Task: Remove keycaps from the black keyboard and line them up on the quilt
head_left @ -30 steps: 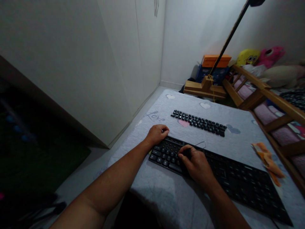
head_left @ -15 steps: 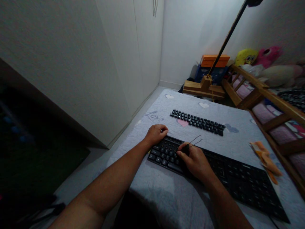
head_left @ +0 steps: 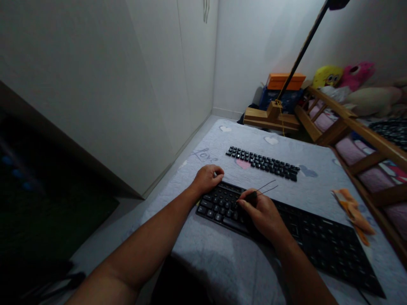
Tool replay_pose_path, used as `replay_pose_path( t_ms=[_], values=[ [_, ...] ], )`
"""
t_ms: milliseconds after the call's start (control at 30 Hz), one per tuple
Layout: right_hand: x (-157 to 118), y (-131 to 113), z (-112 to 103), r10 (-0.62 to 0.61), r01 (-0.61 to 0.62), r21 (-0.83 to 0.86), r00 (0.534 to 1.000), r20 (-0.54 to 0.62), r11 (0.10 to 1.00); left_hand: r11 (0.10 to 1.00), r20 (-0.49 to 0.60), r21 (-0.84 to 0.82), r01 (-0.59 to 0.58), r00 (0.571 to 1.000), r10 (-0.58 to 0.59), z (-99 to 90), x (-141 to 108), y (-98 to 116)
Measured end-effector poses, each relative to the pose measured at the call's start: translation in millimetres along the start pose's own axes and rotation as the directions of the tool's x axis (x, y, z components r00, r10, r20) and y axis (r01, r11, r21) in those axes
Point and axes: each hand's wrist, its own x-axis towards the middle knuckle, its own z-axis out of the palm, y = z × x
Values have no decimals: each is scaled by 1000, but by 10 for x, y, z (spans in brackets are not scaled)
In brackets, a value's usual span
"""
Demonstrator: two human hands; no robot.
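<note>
A black keyboard [head_left: 330,237] lies slantwise on the cloth-covered table, some of its key places bare near the upper left. My left hand [head_left: 208,177] rests at its top left corner, fingers curled together; whether anything is between them is hidden. Over the left half of the keys, my right hand [head_left: 259,207] pinches a small dark tool with two thin wires [head_left: 267,187] sticking out up and to the right. Its fingertips are close to the keys. Beyond the keyboard, loose black keycaps [head_left: 262,163] stand in rows on the cloth.
An orange cloth [head_left: 354,214] lies at the table's right. Behind the patterned table cover [head_left: 210,237] stands a wooden base [head_left: 270,116] with a slanted pole. A wooden bed rail [head_left: 365,127] runs along the right, and a pale cabinet [head_left: 152,84] along the left.
The thin wires in my right hand have tilted and shifted a little to the right. My left hand stays at the keyboard's corner.
</note>
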Motion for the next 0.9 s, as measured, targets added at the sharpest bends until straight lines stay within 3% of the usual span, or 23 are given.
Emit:
replay_pose_path(
  t_ms=[133,267,533,900],
  values=[
    [-15,-2,8,-79,73,-66,992,-103,995,983,20,-40,-177,984,178,-116,-57,126],
    [-32,1,22,-140,118,-120,969,-202,986,942,126,-131,-310,937,326,-211,-106,262],
    [-39,35,63,-222,184,-157,933,-284,970,914,226,-119,-387,886,405,-122,-134,357],
    [-42,62,64,-310,261,-204,912,-269,944,910,214,-65,-410,885,414,-27,-156,381]
  ],
)
